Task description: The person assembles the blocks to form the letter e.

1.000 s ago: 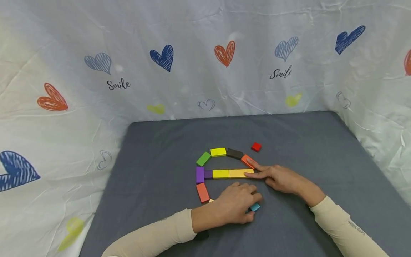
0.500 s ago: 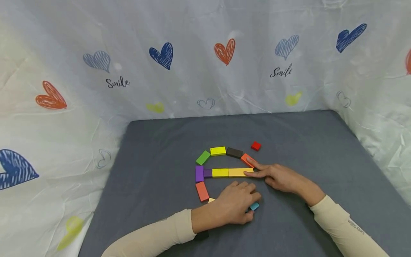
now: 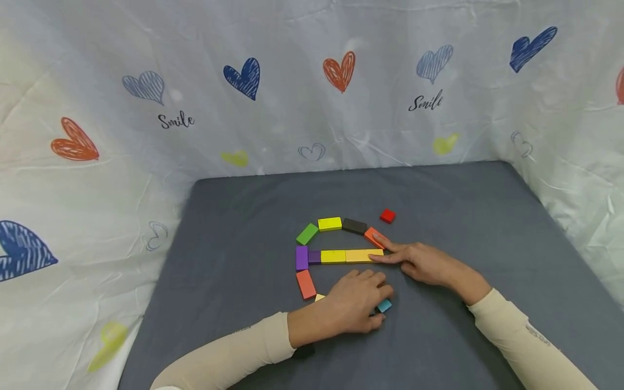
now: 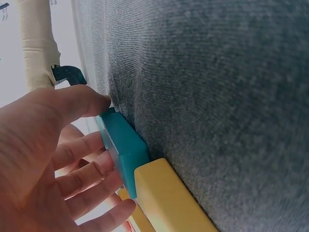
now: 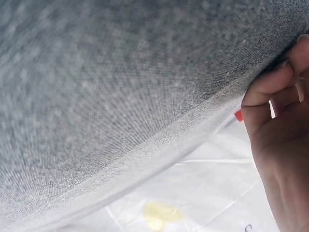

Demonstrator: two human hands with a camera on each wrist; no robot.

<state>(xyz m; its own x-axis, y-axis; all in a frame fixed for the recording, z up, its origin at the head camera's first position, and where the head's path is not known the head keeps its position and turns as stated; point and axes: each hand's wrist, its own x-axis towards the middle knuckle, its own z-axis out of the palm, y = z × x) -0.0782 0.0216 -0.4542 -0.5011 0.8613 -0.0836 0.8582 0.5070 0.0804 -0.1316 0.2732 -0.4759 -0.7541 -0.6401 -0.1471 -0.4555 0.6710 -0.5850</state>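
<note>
My left hand (image 3: 358,300) pinches a blue block (image 4: 125,145) at the lower right of a curved outline of coloured wooden blocks. In the left wrist view the thumb lies at one end of that block and the fingers along its side; a yellow block (image 4: 169,195) touches its other end. My right hand (image 3: 429,264) has two straight fingers extended, one on an orange block (image 3: 370,235), the other on the end of a long pale-orange block (image 3: 358,256). The left hand hides the bottom part of the outline in the head view.
Purple (image 3: 301,258), green (image 3: 307,234), bright yellow (image 3: 330,223), black (image 3: 354,226) and salmon (image 3: 306,284) blocks form the rest of the curve. A loose red block (image 3: 387,215) lies beyond it on the grey cloth (image 3: 244,227). A white heart-printed curtain (image 3: 287,119) hangs behind.
The head view has tilted slightly, so everything sits a little higher in it. Both hands keep their places on the blocks, and the outline looks the same.
</note>
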